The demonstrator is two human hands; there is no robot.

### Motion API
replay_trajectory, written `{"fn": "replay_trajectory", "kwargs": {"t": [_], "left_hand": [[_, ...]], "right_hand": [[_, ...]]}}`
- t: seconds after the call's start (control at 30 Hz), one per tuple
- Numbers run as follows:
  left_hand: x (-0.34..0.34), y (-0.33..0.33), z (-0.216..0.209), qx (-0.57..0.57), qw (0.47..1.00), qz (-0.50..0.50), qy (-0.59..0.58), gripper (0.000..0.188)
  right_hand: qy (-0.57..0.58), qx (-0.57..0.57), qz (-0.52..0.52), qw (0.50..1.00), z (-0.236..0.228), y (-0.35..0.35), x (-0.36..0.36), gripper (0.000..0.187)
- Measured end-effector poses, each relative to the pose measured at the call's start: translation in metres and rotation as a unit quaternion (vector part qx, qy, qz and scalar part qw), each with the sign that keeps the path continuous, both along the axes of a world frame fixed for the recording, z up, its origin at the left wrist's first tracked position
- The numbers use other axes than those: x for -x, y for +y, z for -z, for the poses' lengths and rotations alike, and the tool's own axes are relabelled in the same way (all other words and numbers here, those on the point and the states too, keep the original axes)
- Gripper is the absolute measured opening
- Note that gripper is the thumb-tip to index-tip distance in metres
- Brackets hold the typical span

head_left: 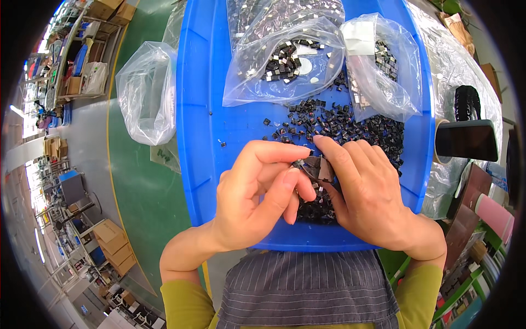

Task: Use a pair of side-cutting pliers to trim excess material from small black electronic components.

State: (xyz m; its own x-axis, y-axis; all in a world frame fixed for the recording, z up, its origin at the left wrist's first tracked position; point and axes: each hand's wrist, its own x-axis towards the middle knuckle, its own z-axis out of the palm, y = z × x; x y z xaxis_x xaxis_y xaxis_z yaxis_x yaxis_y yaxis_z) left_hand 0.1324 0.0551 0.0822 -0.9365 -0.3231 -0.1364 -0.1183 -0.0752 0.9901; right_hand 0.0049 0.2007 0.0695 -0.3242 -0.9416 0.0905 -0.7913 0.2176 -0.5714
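A blue plastic tub (193, 109) spans the middle of the view, and both bare hands work above its near half. The left hand (255, 194) has its thumb and forefinger closed around the left end of a small dark piece (324, 171), with its other fingers curled beneath. The right hand (370, 189) grips the same piece from the other side, its forefinger laid along the top and its thumb below. The piece sits between the two hands, over the near half of the tub; whether it is one part or several pressed together, I cannot tell.

Loose small black parts (378, 134) lie heaped across the tub's right and middle floor, with more under the hands near its near wall. At the tub's far end, a clear plastic bag (246, 82) holds black-and-silver parts, and a second clear bag (397, 98) with similar parts leans in its far right area. Outside the tub's left wall hangs a crumpled transparent bag (145, 93). Just beyond the tub's right wall are a black smartphone (467, 140) and a tape roll (439, 156). A striped dark apron (312, 290) shows below the tub's near edge.
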Motion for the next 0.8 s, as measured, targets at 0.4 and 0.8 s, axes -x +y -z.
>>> {"fn": "replay_trajectory", "kwargs": {"t": [0.4,0.8], "left_hand": [[-0.0022,0.0017,0.0016,0.003,1.000,-0.002,0.028,0.024],[-0.0011,-0.0036,0.0019,-0.109,0.994,0.001,0.023,0.022]], "right_hand": [[-0.052,-0.008,0.005,0.999,0.0017,0.0028,-0.0039,0.062],[-0.280,-0.032,-0.041,0.959,-0.0013,0.0012,0.0005,0.038]]}}
